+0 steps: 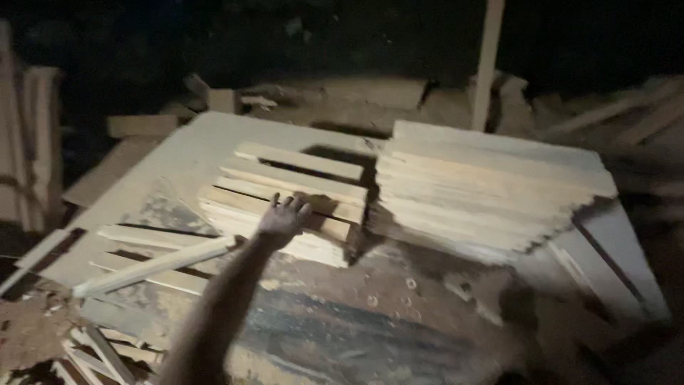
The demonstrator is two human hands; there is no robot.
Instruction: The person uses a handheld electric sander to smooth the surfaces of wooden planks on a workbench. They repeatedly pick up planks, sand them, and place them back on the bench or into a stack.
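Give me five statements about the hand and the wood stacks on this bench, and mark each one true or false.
1. The left hand rests on the smaller stack of wood strips. True.
2. A larger stack of boards lies to the right of the smaller one. True.
3. The hand grips a hammer. False: its fingers are spread on the wood and hold no tool.
4. Both stacks stand on the floor. False: they lie on a worn workbench.
5. A loose long strip lies left of the forearm. True.
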